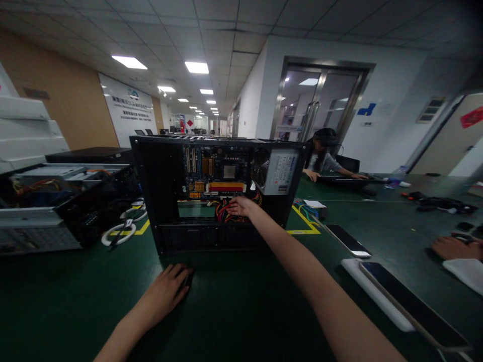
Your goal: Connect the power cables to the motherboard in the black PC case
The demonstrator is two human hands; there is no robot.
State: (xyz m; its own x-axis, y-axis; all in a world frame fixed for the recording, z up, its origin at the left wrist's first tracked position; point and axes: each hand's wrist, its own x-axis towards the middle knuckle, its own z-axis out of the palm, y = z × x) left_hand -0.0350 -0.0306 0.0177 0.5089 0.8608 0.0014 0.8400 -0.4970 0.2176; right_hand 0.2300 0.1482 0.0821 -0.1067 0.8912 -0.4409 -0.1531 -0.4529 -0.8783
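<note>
A black computer case (151,201) stands open-sided in front of me on the green table. Inside it are a motherboard (199,171) with red and yellow memory slots (226,187), and a silver power supply (279,171) at the upper right. My right hand (239,206) reaches into the case, its fingers closed on a bundle of red, yellow and black power cables (222,212) below the board. My left hand (168,289) lies on the table just before the case's lower left corner, fingers stretched out and slightly bent, holding nothing that I can see.
Another opened computer case (68,221) and a coiled white cable (118,234) are at left. Phones (411,301) and a white slab (377,294) lie at right. A co-worker (324,156) sits behind; another person's hand (456,247) shows at the right edge.
</note>
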